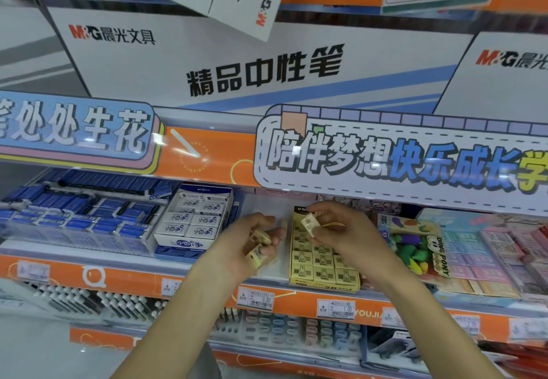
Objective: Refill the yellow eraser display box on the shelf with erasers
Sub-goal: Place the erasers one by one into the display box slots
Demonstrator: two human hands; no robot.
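Note:
The yellow eraser display box (323, 282) stands on the middle shelf, tilted toward me, with rows of pale yellow erasers bearing a rabbit print. My right hand (341, 230) hovers over the box's upper rows and pinches a single yellow eraser (310, 222) between thumb and fingers. My left hand (252, 245) is just left of the box, palm up, cupping a few yellow erasers (257, 248). The upper right part of the box is hidden behind my right hand.
A white eraser box (192, 224) and blue erasers in a clear tray (77, 212) lie to the left. A colourful novelty eraser pack (415, 245) and pastel eraser boxes (486, 257) sit to the right. The overhanging banner (385, 159) limits headroom. Price tags line the shelf edge (255, 300).

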